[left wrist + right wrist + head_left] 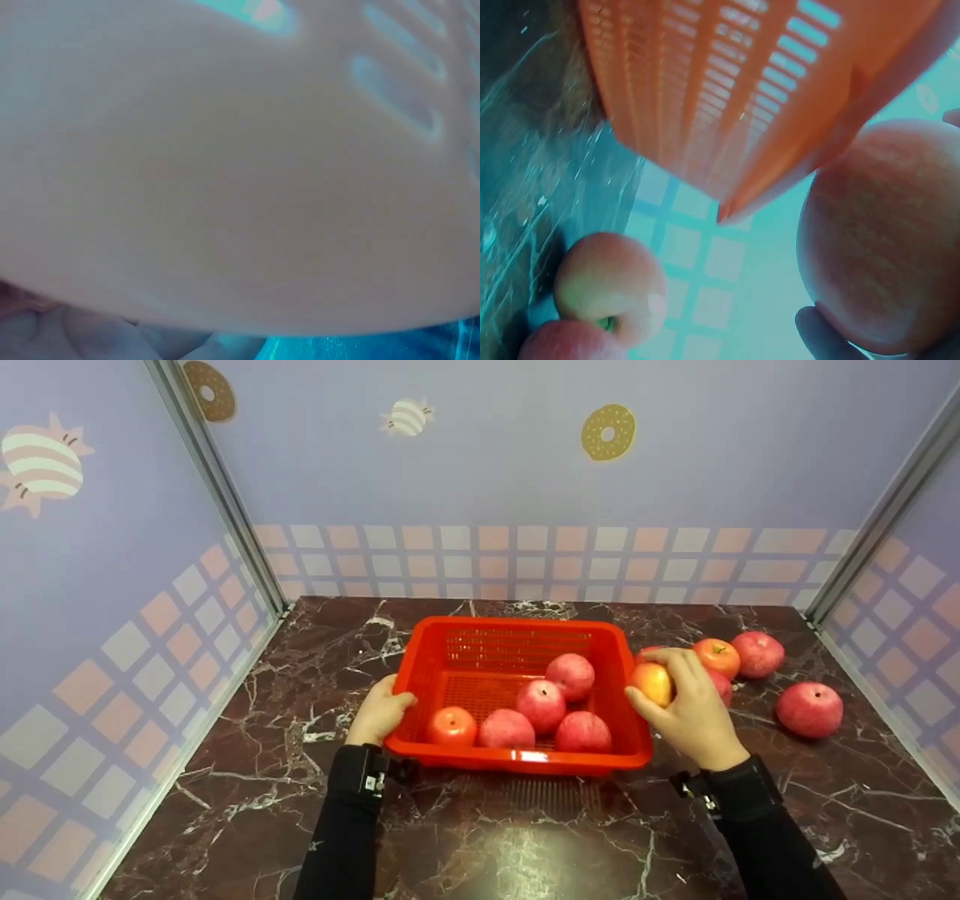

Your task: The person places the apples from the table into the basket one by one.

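A red slotted basket [420, 660] sits mid-table with several red apples [540, 705] inside. My left hand [381, 712] grips the basket's left front rim; the left wrist view is filled by the blurred basket wall [240, 165]. My right hand [686, 705] holds a yellow-red apple [652, 682] just right of the basket's right wall, lifted off the table. The right wrist view shows that apple [885, 232] in my fingers [821, 334] beside the basket [727, 90].
More apples lie on the dark marble table [525, 840] right of the basket: an orange-red one [718, 656], a red one [757, 652] and another [808, 709] nearer the right wall. Patterned walls enclose the table on three sides.
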Tool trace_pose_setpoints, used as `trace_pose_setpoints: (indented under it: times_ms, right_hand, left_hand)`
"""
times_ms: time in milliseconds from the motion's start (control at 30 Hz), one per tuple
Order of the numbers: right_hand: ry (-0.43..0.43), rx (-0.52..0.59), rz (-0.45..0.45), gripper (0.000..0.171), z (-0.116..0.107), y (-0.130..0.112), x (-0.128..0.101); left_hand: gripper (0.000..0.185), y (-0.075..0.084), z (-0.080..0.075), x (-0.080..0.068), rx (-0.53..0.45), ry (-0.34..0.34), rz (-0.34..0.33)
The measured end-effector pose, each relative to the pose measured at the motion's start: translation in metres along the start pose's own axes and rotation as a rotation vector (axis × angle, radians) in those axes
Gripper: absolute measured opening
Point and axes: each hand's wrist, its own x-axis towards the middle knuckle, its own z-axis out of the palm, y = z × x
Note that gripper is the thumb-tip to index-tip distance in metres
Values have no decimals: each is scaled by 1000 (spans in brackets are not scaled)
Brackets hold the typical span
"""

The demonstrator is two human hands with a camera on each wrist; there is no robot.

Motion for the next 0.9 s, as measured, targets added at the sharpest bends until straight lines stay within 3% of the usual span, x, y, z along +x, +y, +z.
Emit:
trace_pose_setpoints:
  times_ms: [200,600,900]
  right_hand:
    - [-53,17,-65,48,9,-7,9]
    - [-275,-44,-174,47,29,-15,30]
    - [-428,-95,-188,46,38,-15,36]
  left_hand:
    - [45,1,0,1,2,0,2]
    - [45,-1,-1,1,-16,3,3]
    - [43,-2,-1,1,-20,6,-5]
